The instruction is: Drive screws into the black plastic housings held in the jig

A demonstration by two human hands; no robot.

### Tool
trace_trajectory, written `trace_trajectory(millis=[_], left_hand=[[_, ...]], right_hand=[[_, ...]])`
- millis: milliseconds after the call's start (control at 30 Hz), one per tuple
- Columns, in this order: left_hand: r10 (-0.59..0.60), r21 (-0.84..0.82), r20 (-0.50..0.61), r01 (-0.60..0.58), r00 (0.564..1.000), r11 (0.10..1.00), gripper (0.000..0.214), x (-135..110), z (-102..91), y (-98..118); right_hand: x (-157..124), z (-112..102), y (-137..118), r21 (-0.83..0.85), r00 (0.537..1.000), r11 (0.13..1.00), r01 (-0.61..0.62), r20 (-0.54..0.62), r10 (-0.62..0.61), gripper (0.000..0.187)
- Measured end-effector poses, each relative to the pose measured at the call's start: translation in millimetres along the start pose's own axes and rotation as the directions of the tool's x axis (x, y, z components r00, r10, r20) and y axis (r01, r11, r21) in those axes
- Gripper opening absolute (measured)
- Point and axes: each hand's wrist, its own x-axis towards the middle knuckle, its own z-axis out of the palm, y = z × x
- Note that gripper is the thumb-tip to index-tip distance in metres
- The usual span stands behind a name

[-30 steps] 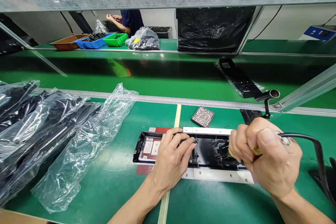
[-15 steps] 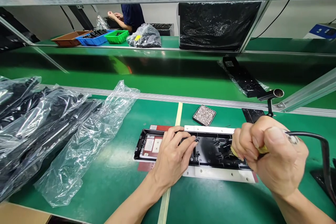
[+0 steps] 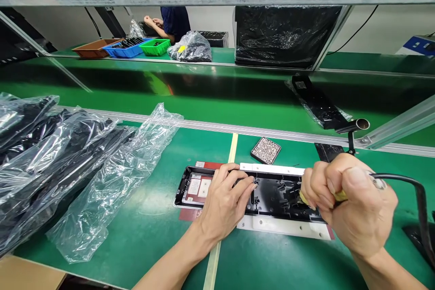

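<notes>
A long black plastic housing (image 3: 272,195) lies open side up in a white-railed fixture (image 3: 282,227), with ribs and posts visible inside. My left hand (image 3: 224,195) bears down on its middle, fingers bent over the far rim and inside, thumb and index fingertips close together. Anything small between those tips is hidden. My right hand (image 3: 353,204) is wrapped round the yellow handle of a corded soldering iron (image 3: 340,195), over the housing's right end. Its tip is hard to make out. The black cord (image 3: 404,176) runs off to the right.
A metal tube holder (image 3: 356,125) and a square tin of metal granules (image 3: 266,150) stand behind the fixture. Plastic-bagged black parts (image 3: 68,158) cover the left side. Farther back are a brown bin (image 3: 93,49), a blue bin (image 3: 125,50), a green bin (image 3: 154,48) and a co-worker (image 3: 175,22).
The camera view has shifted slightly. Both hands keep practically the same place on and over the housing.
</notes>
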Motion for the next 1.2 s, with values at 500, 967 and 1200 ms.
trace_trajectory(millis=[500, 967, 1200], left_hand=[[-0.092, 0.097, 0.498, 0.05, 0.862, 0.994, 0.022, 118.7, 35.7, -62.6], [0.002, 0.038, 0.562, -0.028, 0.827, 0.999, 0.026, 147.4, 97.3, -67.6], [0.003, 0.038, 0.579, -0.031, 0.815, 0.999, 0.024, 149.7, 106.8, -61.1]], right_hand=[[-0.7, -18.0, 10.1, -0.092, 0.995, 0.993, 0.071, 0.083, -0.063, 0.037], [4.1, -14.4, 7.1, -0.1, 0.996, 0.991, 0.09, 0.033, -0.087, 0.039], [1.7, -15.0, 7.9, -0.084, 0.996, 0.992, 0.089, 0.029, -0.086, 0.039]])
